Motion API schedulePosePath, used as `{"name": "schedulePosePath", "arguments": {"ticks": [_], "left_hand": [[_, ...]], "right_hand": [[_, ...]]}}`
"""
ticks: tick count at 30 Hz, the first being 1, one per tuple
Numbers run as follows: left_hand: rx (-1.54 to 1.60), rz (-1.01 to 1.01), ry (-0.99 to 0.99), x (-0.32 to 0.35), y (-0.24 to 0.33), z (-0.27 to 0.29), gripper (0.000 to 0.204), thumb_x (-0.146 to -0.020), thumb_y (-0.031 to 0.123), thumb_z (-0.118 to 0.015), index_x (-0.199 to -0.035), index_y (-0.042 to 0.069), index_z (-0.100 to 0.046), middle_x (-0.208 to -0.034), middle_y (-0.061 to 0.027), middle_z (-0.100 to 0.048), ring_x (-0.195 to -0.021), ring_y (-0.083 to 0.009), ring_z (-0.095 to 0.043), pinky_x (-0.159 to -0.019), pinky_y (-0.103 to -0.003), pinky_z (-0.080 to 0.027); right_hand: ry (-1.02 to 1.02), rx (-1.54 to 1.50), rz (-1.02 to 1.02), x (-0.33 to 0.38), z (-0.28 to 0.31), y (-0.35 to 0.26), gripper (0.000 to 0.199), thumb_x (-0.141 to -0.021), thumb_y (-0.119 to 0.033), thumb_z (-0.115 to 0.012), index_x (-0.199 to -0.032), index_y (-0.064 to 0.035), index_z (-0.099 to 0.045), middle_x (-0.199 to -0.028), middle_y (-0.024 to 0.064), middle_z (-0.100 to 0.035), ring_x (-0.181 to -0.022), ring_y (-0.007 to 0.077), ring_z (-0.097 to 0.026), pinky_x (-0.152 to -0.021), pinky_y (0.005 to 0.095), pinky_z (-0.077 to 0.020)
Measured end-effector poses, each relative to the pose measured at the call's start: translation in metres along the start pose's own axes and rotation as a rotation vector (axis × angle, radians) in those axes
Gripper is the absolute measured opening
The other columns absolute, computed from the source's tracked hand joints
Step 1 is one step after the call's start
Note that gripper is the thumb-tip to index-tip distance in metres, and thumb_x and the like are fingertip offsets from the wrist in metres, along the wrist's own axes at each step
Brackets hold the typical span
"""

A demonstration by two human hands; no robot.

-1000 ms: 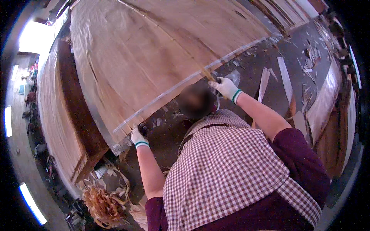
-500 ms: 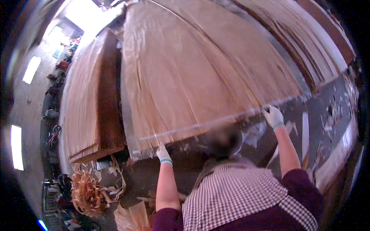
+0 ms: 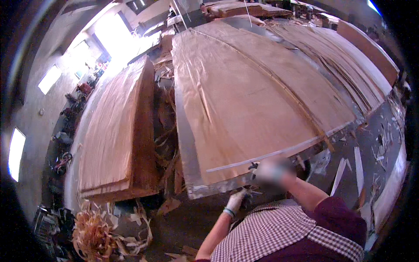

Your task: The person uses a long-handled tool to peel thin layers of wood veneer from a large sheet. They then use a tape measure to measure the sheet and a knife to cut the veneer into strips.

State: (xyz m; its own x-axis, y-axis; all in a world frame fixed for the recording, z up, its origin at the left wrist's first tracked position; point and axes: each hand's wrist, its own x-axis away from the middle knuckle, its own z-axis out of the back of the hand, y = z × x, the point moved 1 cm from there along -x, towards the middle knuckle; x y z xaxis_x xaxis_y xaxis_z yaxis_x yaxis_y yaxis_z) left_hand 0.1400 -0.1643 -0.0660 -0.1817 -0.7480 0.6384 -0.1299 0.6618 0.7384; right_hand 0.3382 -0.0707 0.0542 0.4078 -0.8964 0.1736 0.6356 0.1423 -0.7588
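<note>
A broad, thin brown wood veneer sheet (image 3: pixel 257 105) lies over the table in front of me, wrinkled on its left side. A straight pale strip (image 3: pixel 262 155) runs along its near end. My right hand (image 3: pixel 268 171), in a white glove with dark fingertips, is over that near edge; a blur hides most of it. Just below the edge is my left hand (image 3: pixel 235 201), gloved with a teal cuff, its dark fingertips smeared. Whether either hand grips anything cannot be made out. A narrow brown veneer strip (image 3: pixel 301 105) lies lengthwise on the sheet, its end jutting past the near edge.
On the left stands a thick veneer stack (image 3: pixel 107 135); more layered veneer (image 3: pixel 336 65) lies at the right. Curled veneer scraps (image 3: pixel 94 231) heap on the floor at lower left. Pale slivers (image 3: pixel 358 170) litter the right side. Bright windows (image 3: pixel 17 153) line the left wall.
Both hands have left their wide-apart places on the sheet's near edge and come together at its middle. My view has tilted up, showing more of the room's far end.
</note>
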Motion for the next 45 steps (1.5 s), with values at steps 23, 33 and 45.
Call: {"name": "schedulePosePath", "arguments": {"ticks": [23,33,45], "left_hand": [[-0.343,0.057,0.597,0.07,0.102,0.514,0.038,-0.091,0.032,-0.052,-0.083,-0.002,-0.068,-0.075,-0.0066,-0.066,-0.065,-0.0154,-0.059,-0.061,-0.031,-0.045],[-1.243,0.506,-0.055,0.014,0.046,0.681,0.042,-0.085,0.041,-0.05,-0.105,0.008,-0.067,-0.104,-0.0164,-0.065,-0.099,-0.0321,-0.061,-0.086,-0.037,-0.046],[-0.986,0.027,0.145,-0.258,0.337,0.768,0.033,-0.085,0.023,-0.051,-0.111,0.009,-0.064,-0.109,-0.0128,-0.065,-0.104,-0.0256,-0.06,-0.09,-0.032,-0.046]], "right_hand": [[0.544,-0.448,-0.625,-0.087,-0.16,-0.026,0.019,-0.088,-0.018,-0.051,-0.09,0.0005,-0.056,-0.07,0.0154,-0.06,-0.06,0.0284,-0.058,-0.055,0.0397,-0.0462],[0.187,-0.152,-0.436,-0.267,-0.231,-0.22,0.034,-0.09,-0.035,-0.05,-0.103,-0.0037,-0.056,-0.086,0.0262,-0.063,-0.086,0.0425,-0.06,-0.076,0.0489,-0.046],[-0.374,0.309,-0.434,-0.516,-0.276,-0.234,0.041,-0.081,-0.026,-0.049,-0.111,0.0009,-0.061,-0.104,0.0231,-0.063,-0.094,0.0377,-0.061,-0.084,0.0447,-0.048]]}}
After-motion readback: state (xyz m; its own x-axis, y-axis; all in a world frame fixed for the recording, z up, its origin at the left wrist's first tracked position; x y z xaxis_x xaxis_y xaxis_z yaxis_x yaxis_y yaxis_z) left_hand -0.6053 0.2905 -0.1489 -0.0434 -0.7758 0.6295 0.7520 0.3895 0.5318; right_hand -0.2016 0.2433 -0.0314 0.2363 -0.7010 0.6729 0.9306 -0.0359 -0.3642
